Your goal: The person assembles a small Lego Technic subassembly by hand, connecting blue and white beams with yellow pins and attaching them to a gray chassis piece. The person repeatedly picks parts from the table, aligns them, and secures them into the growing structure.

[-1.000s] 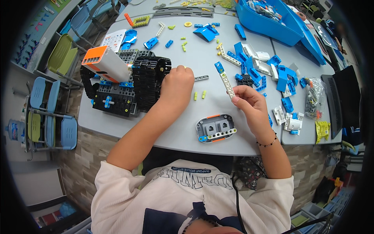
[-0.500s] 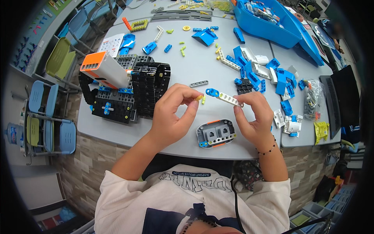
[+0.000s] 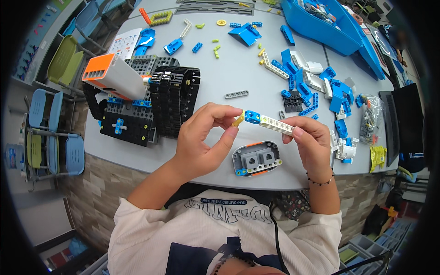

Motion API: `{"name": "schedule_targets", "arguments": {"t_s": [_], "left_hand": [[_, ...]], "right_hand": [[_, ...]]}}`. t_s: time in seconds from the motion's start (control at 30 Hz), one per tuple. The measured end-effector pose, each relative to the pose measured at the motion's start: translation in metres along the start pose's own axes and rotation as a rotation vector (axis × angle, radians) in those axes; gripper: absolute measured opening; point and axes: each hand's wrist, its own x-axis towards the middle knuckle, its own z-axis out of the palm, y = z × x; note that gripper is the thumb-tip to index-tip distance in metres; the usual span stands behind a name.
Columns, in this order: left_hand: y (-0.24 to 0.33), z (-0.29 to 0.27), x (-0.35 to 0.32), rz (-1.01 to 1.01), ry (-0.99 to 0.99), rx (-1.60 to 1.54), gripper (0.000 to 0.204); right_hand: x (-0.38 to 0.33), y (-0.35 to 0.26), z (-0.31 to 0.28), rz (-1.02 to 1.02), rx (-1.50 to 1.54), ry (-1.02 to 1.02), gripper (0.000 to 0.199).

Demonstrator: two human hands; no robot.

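Note:
Pinched between my left hand's (image 3: 206, 133) thumb and fingertips is a small yellow connector piece (image 3: 239, 119). My right hand (image 3: 310, 140) grips one end of a white perforated beam (image 3: 274, 124), with a blue connector block (image 3: 252, 117) joined to its other end. The blue block is right beside the yellow piece; whether they touch I cannot tell. Below, between my hands, lies a grey oval housing (image 3: 256, 158) with orange edges, two sockets and a white beam across it. A short grey beam (image 3: 237, 94) rests beyond my left hand.
At left stands a black tracked model (image 3: 133, 119) with a white and orange block (image 3: 114, 78) on top. Blue and white panels (image 3: 341, 94) pile up at right, near a bag of parts (image 3: 370, 121) and a laptop (image 3: 405, 119). A large blue bin (image 3: 323, 27) stands behind.
My hands have come closer together, bringing the beam's blue end up beside the yellow piece. The beam has turned slightly in my right hand. The whole view has shifted a little.

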Motion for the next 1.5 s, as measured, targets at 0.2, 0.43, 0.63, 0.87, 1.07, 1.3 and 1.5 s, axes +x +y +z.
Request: {"name": "schedule_targets", "arguments": {"t_s": [0.2,0.43,0.63,0.87,1.07,1.3,1.5], "left_hand": [[0.000,-0.001,-0.001,0.049,-0.033,-0.060,0.046],[0.002,-0.001,0.001,0.125,-0.034,-0.017,0.048],[0.005,-0.004,0.004,0.249,-0.069,0.060,0.046],[0.005,-0.005,0.002,0.231,-0.095,0.022,0.044],[0.002,-0.003,-0.001,0.256,-0.102,-0.092,0.040],[0.001,-0.001,-0.008,0.197,-0.077,-0.155,0.048],[-0.001,-0.005,-0.007,0.244,-0.087,-0.131,0.053]], "right_hand": [[-0.002,0.001,-0.001,0.021,0.011,-0.004,0.026],[-0.003,-0.004,0.002,-0.014,-0.061,-0.012,0.024],[-0.005,-0.006,0.005,-0.058,-0.152,0.004,0.023],[-0.004,-0.009,0.004,-0.167,-0.309,0.000,0.021],[-0.003,-0.009,0.004,-0.248,-0.316,-0.040,0.022],[-0.002,-0.010,0.002,-0.386,-0.380,-0.055,0.026],[-0.003,-0.010,0.002,-0.405,-0.378,-0.068,0.027]]}}
